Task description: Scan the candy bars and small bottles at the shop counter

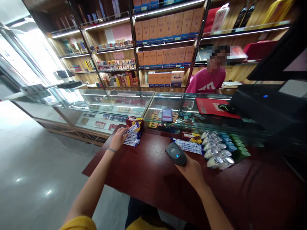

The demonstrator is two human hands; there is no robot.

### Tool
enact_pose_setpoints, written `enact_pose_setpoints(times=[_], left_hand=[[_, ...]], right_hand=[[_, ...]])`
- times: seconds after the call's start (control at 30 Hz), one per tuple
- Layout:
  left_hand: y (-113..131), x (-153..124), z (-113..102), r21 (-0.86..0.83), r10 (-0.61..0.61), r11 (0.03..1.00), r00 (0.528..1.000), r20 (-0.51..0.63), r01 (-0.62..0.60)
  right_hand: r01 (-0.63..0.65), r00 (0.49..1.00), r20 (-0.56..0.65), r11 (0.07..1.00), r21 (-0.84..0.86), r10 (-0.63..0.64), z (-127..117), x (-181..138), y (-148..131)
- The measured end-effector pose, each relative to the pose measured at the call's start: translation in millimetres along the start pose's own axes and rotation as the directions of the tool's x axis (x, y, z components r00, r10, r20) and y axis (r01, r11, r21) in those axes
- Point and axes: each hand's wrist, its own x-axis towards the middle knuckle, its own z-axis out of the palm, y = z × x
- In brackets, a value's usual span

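Note:
My left hand (118, 139) reaches to the left end of the dark red counter (144, 172) and closes on a blue and white candy bar (131, 129) at the top of a small stack of the same bars (131, 140). My right hand (192, 169) grips a black handheld barcode scanner (176, 153), its blue light lit, held low over the counter and pointed toward the stack. More blue and white bars (189, 146) lie just beyond the scanner.
Several small cans (218, 150) with silver, blue and green lids lie to the right. A phone (167, 114) rests on the glass display case (134, 105). A person in a pink shirt (207, 81) sits behind it, beside a red mat (211, 107), mouse and black register (266, 105).

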Motion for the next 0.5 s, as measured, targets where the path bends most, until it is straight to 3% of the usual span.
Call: enact_pose_setpoints(times=[0.07,0.17,0.5], left_hand=[[-14.3,2.6,-9.7,0.157,0.078,0.984,0.993,0.083,-0.090],[-32.1,9.9,-12.4,0.260,0.107,0.953,0.976,0.188,-0.154],[-66.9,33.0,9.4,0.263,0.140,0.937,0.938,0.318,-0.229]], right_hand=[[0.005,1.000,0.012,1.000,0.014,-0.005,3.1,1.9,-4.8],[0.020,1.000,0.022,1.000,0.022,-0.020,6.7,4.5,-10.6],[0.048,0.999,0.005,0.999,0.023,-0.049,13.0,8.9,-15.4]])
